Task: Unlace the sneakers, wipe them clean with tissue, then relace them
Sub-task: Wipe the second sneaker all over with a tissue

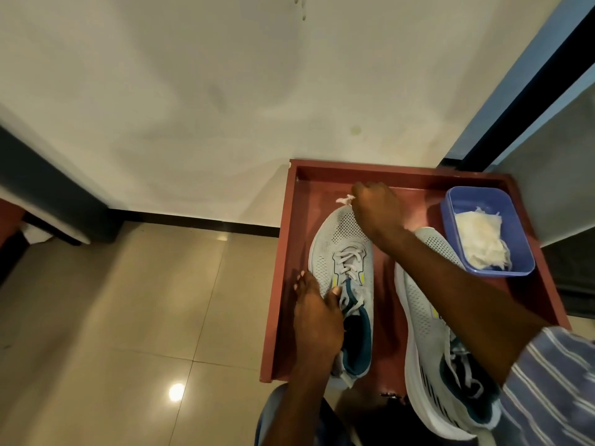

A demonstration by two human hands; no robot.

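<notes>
Two light grey mesh sneakers with teal linings stand toes-away in a red-brown tray [325, 170]. The left sneaker [335, 243] is laced with pale laces [349, 263]. My left hand [317, 312] grips its side near the collar. My right hand [375, 209] presses a small wad of tissue [345, 199] against that sneaker's toe tip. The right sneaker [421, 304] lies beside it, partly hidden under my right forearm, with loose laces near its heel.
A blue plastic tub [450, 226] holding crumpled white tissues sits in the tray's far right corner. Beige floor tiles [128, 300] spread left of the tray. A white wall rises behind, and a dark door frame [521, 101] stands at the right.
</notes>
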